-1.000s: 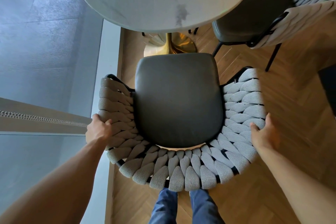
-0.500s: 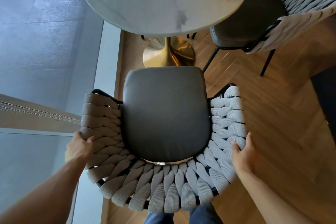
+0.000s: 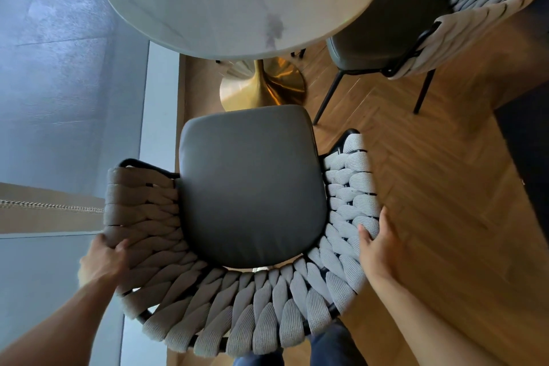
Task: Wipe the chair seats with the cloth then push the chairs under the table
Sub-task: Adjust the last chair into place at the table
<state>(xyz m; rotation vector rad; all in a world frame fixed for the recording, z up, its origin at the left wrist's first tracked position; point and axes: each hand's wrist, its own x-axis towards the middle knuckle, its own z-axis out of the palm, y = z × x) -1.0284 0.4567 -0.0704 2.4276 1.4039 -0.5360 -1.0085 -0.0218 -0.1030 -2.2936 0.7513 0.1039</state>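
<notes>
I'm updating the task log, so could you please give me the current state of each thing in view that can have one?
Near chair: seat bare, front edge short of the table, not tucked under.
Far chair: seat partly under the tabletop.
Table: upright on its gold pedestal base.
Left hand: grips the near chair's woven backrest on its left side.
Right hand: holds the backrest on its right side.
Cloth: not in view.

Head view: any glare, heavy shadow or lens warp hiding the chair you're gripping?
Head view: warm glare on the gold table base; the woven chair back is sunlit on its right side and shadowed on its left; wide-angle warp bends the table top and frame edges; both hands, left and right, show sharply.
</notes>
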